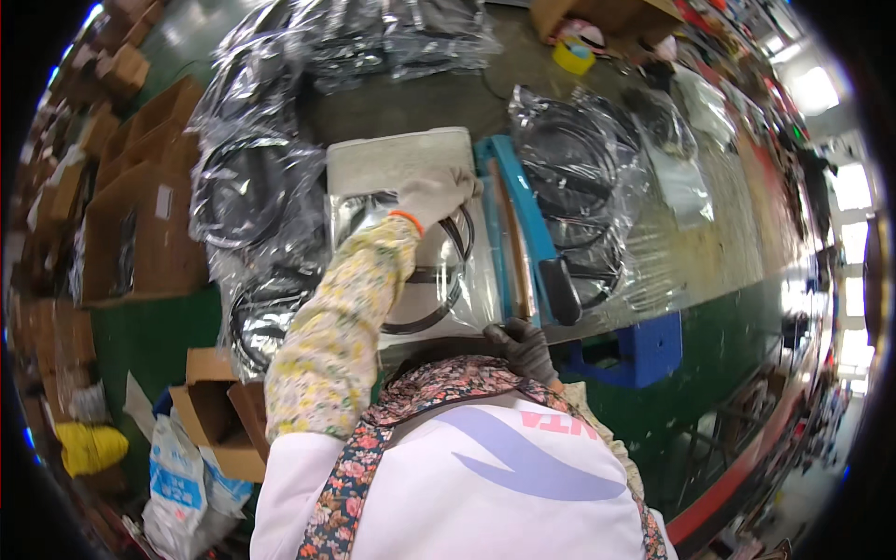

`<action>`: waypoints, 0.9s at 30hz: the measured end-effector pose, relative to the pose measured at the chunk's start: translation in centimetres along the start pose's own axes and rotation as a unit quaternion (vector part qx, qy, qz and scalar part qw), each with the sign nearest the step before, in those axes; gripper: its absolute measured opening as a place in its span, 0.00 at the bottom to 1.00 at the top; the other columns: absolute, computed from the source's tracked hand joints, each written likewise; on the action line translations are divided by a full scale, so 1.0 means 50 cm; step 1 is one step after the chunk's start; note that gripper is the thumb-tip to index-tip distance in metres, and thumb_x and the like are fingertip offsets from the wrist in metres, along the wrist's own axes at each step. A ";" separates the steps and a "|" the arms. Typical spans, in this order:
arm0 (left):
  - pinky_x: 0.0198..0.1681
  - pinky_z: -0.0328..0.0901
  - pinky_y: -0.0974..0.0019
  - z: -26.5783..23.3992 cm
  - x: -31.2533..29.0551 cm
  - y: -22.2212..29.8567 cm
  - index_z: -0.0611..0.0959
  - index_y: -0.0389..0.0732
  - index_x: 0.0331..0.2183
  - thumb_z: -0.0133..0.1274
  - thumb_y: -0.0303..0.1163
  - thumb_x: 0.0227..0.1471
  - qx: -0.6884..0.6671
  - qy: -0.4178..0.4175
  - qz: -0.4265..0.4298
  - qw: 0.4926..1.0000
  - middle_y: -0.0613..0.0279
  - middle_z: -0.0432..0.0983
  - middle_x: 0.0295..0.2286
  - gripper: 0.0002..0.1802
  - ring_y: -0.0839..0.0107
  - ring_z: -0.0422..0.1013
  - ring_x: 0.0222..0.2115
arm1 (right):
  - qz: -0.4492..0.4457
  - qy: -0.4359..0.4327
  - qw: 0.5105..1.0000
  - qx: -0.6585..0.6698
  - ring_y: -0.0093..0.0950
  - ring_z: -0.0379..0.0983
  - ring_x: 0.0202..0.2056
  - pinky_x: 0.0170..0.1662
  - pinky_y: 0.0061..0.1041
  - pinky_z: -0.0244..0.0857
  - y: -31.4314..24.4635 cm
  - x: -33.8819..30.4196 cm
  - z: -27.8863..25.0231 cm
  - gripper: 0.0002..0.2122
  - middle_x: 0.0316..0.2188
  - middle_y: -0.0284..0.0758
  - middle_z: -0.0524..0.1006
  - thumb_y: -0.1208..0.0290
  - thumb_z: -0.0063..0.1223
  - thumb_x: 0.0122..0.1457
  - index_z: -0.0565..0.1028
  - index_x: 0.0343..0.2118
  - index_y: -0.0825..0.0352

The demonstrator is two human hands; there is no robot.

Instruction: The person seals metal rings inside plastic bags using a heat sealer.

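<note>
A clear plastic bag (479,285) with a coiled black cable (420,327) inside lies in front of me. My left hand (437,196), in a pale glove with an orange cuff, is closed at the bag's far right corner. At the near right corner, my right hand (523,347), in a dark grey glove, has its fingers closed on the bag's edge. Right beside that edge stands a long blue heat sealer (525,201) with a black handle end (560,291). Beyond the bag sits a pale grey block-like box (401,161), partly covered by it.
Bagged black coils lie left (245,191) and right (565,159) of the work spot, with a further bagged pile (373,42) at the far side. A blue plastic stool (644,353) stands at the near right. Cardboard boxes (145,233) and an open carton (210,411) are on the left.
</note>
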State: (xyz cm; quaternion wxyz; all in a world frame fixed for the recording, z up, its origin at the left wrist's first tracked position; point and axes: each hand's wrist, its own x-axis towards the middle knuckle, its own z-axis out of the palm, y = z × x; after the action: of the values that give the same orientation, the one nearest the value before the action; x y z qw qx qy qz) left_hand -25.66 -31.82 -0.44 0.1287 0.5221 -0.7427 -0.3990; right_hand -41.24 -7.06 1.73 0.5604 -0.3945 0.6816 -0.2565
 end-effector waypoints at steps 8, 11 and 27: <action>0.43 0.68 0.55 0.141 0.100 0.027 0.84 0.46 0.35 0.49 0.52 0.54 0.075 -0.011 -0.047 0.996 0.51 0.79 0.35 0.21 0.53 0.76 0.37 | -0.096 0.138 0.984 0.054 0.17 0.68 0.32 0.34 0.25 0.65 0.210 0.054 -0.043 0.13 0.32 0.30 0.76 0.62 0.55 0.61 0.76 0.41 0.66; 0.46 0.67 0.56 0.101 0.102 0.060 0.83 0.47 0.40 0.48 0.53 0.53 0.078 -0.065 -0.080 0.992 0.53 0.79 0.39 0.23 0.55 0.74 0.42 | -0.070 0.138 0.947 0.280 0.27 0.68 0.45 0.47 0.28 0.65 0.260 0.091 -0.097 0.16 0.45 0.38 0.71 0.63 0.54 0.61 0.71 0.49 0.64; 0.52 0.63 0.55 0.075 0.136 0.019 0.77 0.45 0.48 0.48 0.50 0.55 0.003 -0.082 -0.133 0.988 0.49 0.75 0.46 0.25 0.52 0.71 0.48 | -0.196 0.271 0.821 -0.463 0.38 0.58 0.61 0.62 0.44 0.47 0.070 0.123 -0.012 0.32 0.62 0.36 0.62 0.58 0.53 0.55 0.60 0.62 0.61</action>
State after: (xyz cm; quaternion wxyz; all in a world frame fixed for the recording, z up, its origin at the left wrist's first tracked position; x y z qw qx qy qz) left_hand -31.44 -35.95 -3.71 0.0116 0.5825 -0.6758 -0.4516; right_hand -43.09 -10.25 -4.38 0.0423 -0.6477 0.7525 -0.1118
